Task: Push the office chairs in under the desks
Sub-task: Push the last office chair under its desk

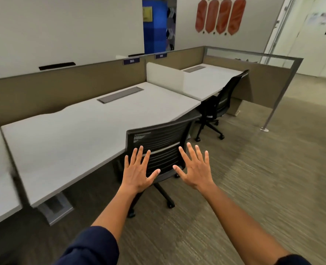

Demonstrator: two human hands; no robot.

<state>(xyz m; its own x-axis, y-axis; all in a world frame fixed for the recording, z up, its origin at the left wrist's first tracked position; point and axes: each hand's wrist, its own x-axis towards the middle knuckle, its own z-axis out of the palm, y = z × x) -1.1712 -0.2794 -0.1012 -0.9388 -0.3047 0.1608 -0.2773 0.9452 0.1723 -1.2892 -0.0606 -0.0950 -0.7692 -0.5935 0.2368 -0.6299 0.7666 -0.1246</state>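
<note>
Two hands, left (139, 173) and right (195, 170), spread flat with fingers splayed, each grip wide open and holding nothing, in front of the near chair (159, 142). Its ribbed black mesh back stands at the smooth pale bench (72, 131) edge; the far chair (222, 101) sits tucked in.

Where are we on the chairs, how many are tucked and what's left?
Done: the far chair looks tucked against the far desk. In hand: both the left hand and right hand are open, spread at the near chair backrest; contact is unclear. Its seat is already partly under the near desk. Left: finish that push. No other chairs show.
</note>
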